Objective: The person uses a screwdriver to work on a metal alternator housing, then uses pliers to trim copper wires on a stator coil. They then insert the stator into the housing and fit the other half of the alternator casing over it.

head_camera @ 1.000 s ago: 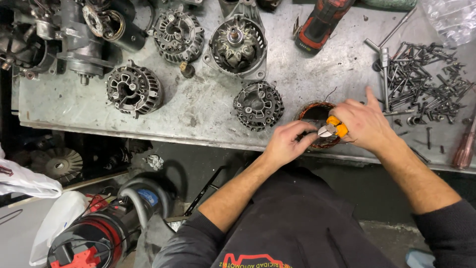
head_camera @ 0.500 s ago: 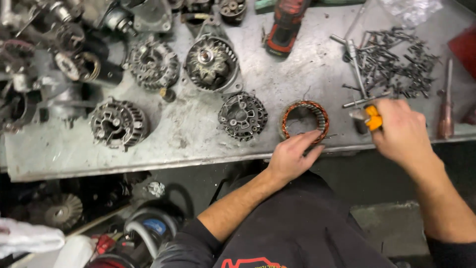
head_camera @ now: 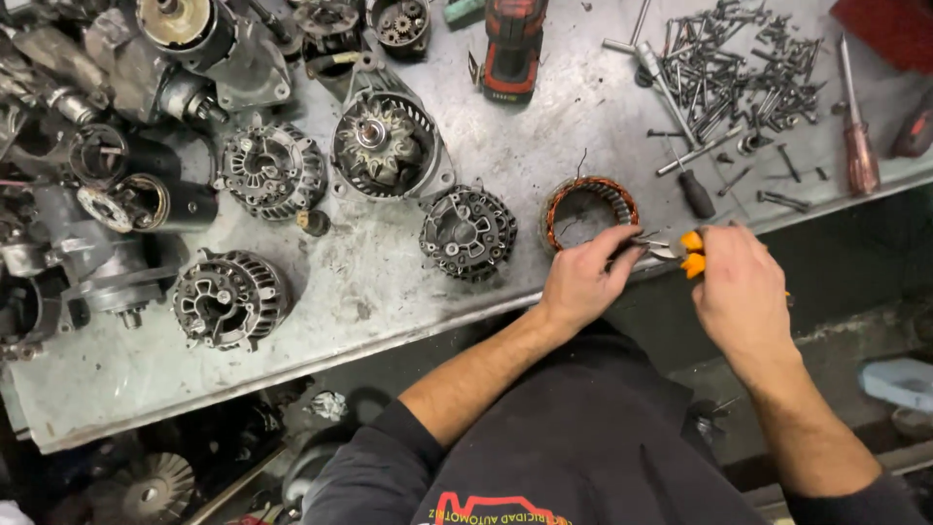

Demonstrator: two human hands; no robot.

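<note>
At bench edge: hands grip orange-handled pliers beside stator.

Alternator housings, a red drill and loose bolts crowd the bench.

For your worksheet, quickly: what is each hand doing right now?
Left hand: closed, fingers at the copper-wound stator ring.
Right hand: closed on the orange-handled pliers.
</note>
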